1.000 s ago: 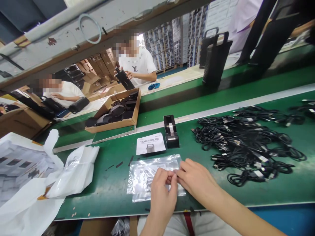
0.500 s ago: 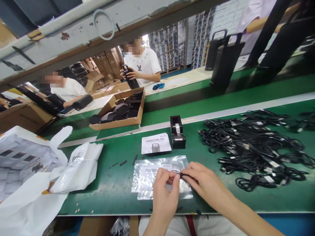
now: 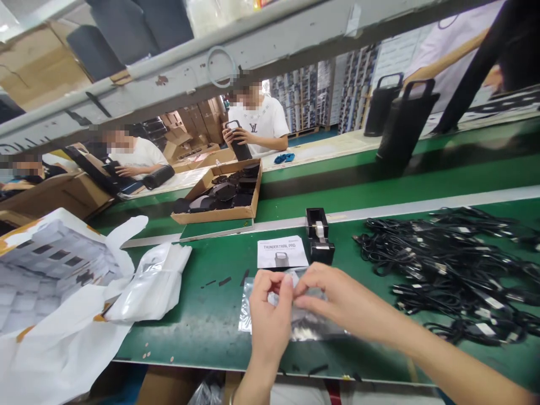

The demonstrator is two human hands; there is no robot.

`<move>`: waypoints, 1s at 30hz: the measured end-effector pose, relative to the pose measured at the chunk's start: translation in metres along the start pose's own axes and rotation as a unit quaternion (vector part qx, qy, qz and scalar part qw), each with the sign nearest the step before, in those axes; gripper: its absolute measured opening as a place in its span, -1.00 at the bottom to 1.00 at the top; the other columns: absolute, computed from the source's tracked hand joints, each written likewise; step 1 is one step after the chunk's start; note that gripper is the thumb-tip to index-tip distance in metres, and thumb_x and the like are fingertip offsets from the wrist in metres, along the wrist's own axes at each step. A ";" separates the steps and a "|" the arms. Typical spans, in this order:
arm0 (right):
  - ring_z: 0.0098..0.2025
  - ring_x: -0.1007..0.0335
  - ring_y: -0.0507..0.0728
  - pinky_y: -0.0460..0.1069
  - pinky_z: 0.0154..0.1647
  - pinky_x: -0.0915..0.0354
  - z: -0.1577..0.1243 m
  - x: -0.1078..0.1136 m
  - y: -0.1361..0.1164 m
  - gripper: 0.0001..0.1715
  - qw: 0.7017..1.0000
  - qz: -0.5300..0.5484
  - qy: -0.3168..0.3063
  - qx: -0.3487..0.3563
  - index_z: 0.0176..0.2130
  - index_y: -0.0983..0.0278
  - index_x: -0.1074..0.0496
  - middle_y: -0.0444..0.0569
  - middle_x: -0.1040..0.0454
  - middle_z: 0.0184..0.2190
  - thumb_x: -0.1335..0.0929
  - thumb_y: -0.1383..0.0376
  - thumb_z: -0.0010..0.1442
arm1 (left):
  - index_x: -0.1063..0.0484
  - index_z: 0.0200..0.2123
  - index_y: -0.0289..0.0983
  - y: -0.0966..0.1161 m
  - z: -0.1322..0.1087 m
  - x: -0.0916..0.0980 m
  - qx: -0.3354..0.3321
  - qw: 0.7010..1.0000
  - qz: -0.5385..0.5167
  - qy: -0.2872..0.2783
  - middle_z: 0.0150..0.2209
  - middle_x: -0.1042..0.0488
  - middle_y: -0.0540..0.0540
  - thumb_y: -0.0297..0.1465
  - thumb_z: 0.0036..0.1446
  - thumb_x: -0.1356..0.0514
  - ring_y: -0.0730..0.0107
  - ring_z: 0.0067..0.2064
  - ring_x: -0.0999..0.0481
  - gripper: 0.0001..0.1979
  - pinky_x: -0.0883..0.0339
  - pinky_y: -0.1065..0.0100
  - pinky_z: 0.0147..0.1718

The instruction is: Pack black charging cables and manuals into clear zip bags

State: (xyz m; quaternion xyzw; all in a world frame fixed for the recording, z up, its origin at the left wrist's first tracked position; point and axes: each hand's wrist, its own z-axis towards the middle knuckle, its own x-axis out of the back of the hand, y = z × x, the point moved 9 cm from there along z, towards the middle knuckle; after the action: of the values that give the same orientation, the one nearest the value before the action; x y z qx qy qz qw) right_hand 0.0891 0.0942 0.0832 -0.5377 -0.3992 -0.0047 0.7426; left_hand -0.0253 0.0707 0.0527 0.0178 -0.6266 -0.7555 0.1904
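My left hand and my right hand meet over a clear plastic bag that lies on the green bench. Both hands are closed in a pinch on the bag's upper edge, which is raised a little off the bench. Something dark shows inside the bag, partly hidden by my fingers. A white leaflet printed with a product picture lies just beyond the bag. Beside the leaflet stands a black tape dispenser.
A big tangle of black cables covers the bench at the right. White plastic bags and a printed carton lie at the left. A cardboard tray of black parts sits beyond. Other people work across the conveyor, and tall black speakers stand there.
The view has tilted up and shifted. My hands have lifted the bag's upper edge off the bench and moved a little toward the leaflet.
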 end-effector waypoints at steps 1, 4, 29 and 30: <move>-0.30 -0.40 0.10 -0.04 -0.27 -0.24 0.007 0.006 -0.009 -0.86 1.000 -0.026 0.004 0.016 -0.44 0.20 -0.50 -0.13 -0.51 -0.42 -0.34 0.31 0.10 | -0.35 -0.43 -0.25 0.001 0.003 0.007 -0.002 1.000 -0.014 0.015 -0.42 -0.31 0.01 -0.27 0.16 -0.10 0.43 -0.36 -0.35 -0.80 -0.24 0.42 -0.33; -0.29 -0.38 0.10 -0.02 -0.24 -0.23 0.026 0.020 -0.044 -0.85 0.993 -0.076 -0.010 0.089 -0.43 0.20 -0.50 -0.13 -0.52 -0.44 -0.33 0.31 0.12 | -0.35 -0.25 -0.22 -0.005 0.012 0.029 0.000 0.996 -0.067 0.061 -0.28 -0.38 -0.03 -0.19 0.13 -0.12 0.39 -0.21 -0.38 -0.77 -0.23 0.39 -0.18; 0.15 -0.15 0.39 0.39 0.11 -0.05 -0.032 -0.053 0.088 -0.48 0.939 -0.335 0.084 -0.010 0.03 0.40 -0.37 0.28 -0.29 0.10 -0.26 0.13 0.18 | -0.40 -0.37 -0.27 -0.025 0.018 0.064 0.097 0.976 -0.190 0.048 -0.53 -0.39 0.08 -0.22 0.03 -0.24 0.58 -0.51 -0.33 -0.78 -0.20 0.55 -0.51; 0.14 -0.17 0.41 0.40 0.11 -0.04 -0.033 -0.050 0.087 -0.48 0.942 -0.321 0.096 -0.031 0.03 0.42 -0.38 0.30 -0.30 0.09 -0.26 0.15 0.19 | -0.41 -0.34 -0.26 -0.024 0.017 0.064 0.100 0.975 -0.192 0.053 -0.51 -0.42 0.07 -0.22 0.04 -0.23 0.56 -0.50 -0.36 -0.78 -0.23 0.55 -0.49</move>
State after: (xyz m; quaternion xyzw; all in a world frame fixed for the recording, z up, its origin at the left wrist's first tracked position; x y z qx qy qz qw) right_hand 0.1126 0.0834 -0.0189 -0.4004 -0.4773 -0.3069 0.7194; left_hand -0.0950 0.0702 0.0470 0.1971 -0.6729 -0.7094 0.0716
